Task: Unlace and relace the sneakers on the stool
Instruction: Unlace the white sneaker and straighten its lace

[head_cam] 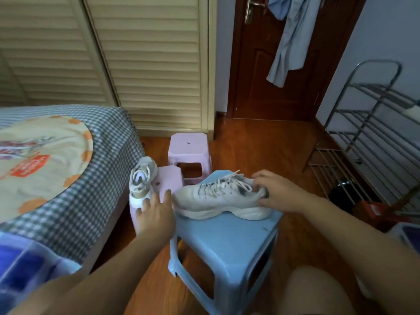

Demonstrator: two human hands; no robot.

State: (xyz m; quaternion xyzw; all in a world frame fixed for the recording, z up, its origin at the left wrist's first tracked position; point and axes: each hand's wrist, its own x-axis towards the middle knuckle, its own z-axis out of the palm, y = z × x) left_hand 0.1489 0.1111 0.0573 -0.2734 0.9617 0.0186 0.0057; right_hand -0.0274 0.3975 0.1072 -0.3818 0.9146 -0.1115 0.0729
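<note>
A white laced sneaker (218, 196) lies on its sole across the far part of the blue plastic stool (227, 242), toe to the left, heel to the right. My right hand (272, 192) grips its heel collar, fingers curled over the top edge and thumb below. With fingers spread and straight, my left hand (156, 212) sits at the sneaker's toe, over the pink stool (169, 178). The second white sneaker (142, 178) stands on that pink stool, heel opening toward me, with no lace visible in it.
Another pink stool (188, 151) stands behind on the wooden floor. A bed with a checked cover (95, 169) fills the left side. At the right are a metal shoe rack (368, 137) and a red box (372, 210). My knee (316, 292) is at the bottom.
</note>
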